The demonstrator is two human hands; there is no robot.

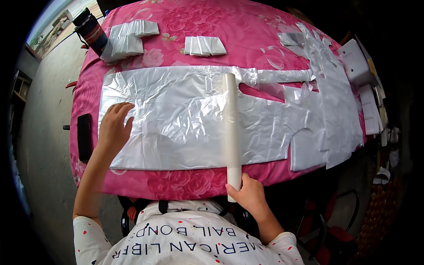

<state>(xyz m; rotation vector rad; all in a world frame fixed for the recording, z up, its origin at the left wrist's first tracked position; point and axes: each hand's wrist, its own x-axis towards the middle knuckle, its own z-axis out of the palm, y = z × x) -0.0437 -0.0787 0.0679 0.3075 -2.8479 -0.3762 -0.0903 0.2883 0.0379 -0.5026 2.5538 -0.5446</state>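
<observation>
A flat stack of clear, shiny plastic sheeting (176, 119) lies across the table, with a slit and curved cut-outs toward its right side, like bags or aprons. On it rests a long pale tube (231, 119), set nearly straight away from me. My right hand (249, 193) is wrapped round the tube's near end, which juts past the table's front edge. At the sheeting's left end is my left hand (115, 126), palm down, thumb apart from loosely bent fingers, holding nothing. Whether its fingertips touch the plastic I cannot tell.
Folded plastic packets (205, 46) lie at the far middle, and more folded packets (123, 46) at the far left beside a dark bottle (92, 33). A black oblong case (84, 137) sits by the left edge. White boxes (355, 64) stand at the right edge.
</observation>
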